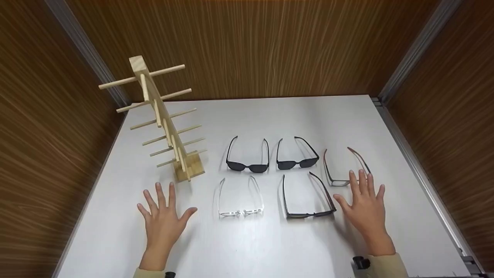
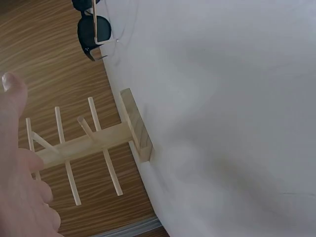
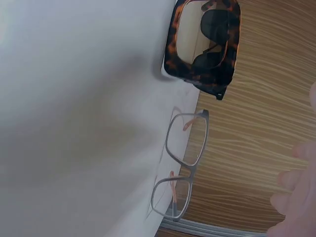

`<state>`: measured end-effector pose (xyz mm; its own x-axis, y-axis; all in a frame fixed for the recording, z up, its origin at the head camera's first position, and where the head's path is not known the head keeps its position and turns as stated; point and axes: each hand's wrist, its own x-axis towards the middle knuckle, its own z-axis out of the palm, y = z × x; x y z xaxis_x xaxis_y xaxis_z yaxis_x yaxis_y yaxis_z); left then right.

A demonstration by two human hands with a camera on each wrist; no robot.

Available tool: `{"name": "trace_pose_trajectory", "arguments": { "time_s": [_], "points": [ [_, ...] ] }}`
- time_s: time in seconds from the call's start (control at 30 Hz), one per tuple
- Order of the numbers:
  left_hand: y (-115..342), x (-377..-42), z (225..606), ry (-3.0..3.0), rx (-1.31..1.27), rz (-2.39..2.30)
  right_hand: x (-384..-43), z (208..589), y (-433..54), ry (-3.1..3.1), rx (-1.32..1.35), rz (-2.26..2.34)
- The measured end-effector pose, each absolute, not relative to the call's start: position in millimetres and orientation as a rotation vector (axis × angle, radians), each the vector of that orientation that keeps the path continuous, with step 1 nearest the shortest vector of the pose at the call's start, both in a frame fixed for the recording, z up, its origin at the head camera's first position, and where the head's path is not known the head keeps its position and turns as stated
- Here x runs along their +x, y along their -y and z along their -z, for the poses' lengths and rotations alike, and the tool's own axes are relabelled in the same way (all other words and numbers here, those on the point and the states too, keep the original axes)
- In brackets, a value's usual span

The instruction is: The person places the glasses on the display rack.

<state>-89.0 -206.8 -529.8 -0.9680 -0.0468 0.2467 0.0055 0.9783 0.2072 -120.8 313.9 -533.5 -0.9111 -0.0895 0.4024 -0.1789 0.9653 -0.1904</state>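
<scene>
My left hand (image 1: 162, 224) is spread over the table, fingers straight, in front of a wooden peg stand (image 1: 166, 119). On the right, my right hand (image 1: 364, 208) has its fingers spread too, its fingertips overlapping the grey-framed glasses (image 1: 339, 182) with reddish temples. Left of that hand lie dark-framed glasses (image 1: 308, 215), tortoiseshell in the right wrist view. Clear-framed glasses (image 1: 241, 212) lie between the hands. Behind them sit two pairs of black sunglasses, one left (image 1: 247, 167) and one right (image 1: 297, 163). Neither hand holds anything.
Everything stands on a white table (image 1: 254, 123). Wood-grain panels rise at the back (image 1: 239, 50) and both sides, with metal rails (image 1: 420, 181) along the corners. The stand's pegs stick out on several levels toward the left, right and front.
</scene>
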Motion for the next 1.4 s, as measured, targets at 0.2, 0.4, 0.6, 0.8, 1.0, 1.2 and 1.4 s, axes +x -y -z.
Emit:
{"name": "trace_pose_trajectory", "arguments": {
  "time_s": [0.2, 0.4, 0.6, 0.8, 1.0, 1.2, 1.4],
  "points": [
    [201.8, -89.6, 530.8, 2.872, 0.020, 0.363, -120.8, 529.5, -305.8, 2.767, 0.183, -0.406],
    [196.3, -89.9, 531.3, 2.896, 0.033, 0.485, -122.0, 527.5, -293.2, 2.786, 0.194, -0.511],
    [190.9, -92.3, 531.8, 2.907, 0.027, 0.619, -126.9, 525.5, -281.5, 2.687, 0.230, -0.614],
    [184.4, -96.0, 531.7, 2.910, 0.013, 0.678, -131.2, 523.7, -269.8, 2.637, 0.270, -0.668],
    [179.2, -98.7, 528.3, 2.891, 0.025, 0.794, -133.4, 523.2, -259.6, 2.629, 0.294, -0.702],
    [172.0, -101.8, 528.0, 2.849, 0.002, 0.863, -134.2, 521.1, -247.8, 2.647, 0.298, -0.849],
    [164.3, -102.9, 529.7, 2.818, -0.027, 0.890, -133.7, 522.2, -232.7, 2.594, 0.356, -0.869]
  ]
}}
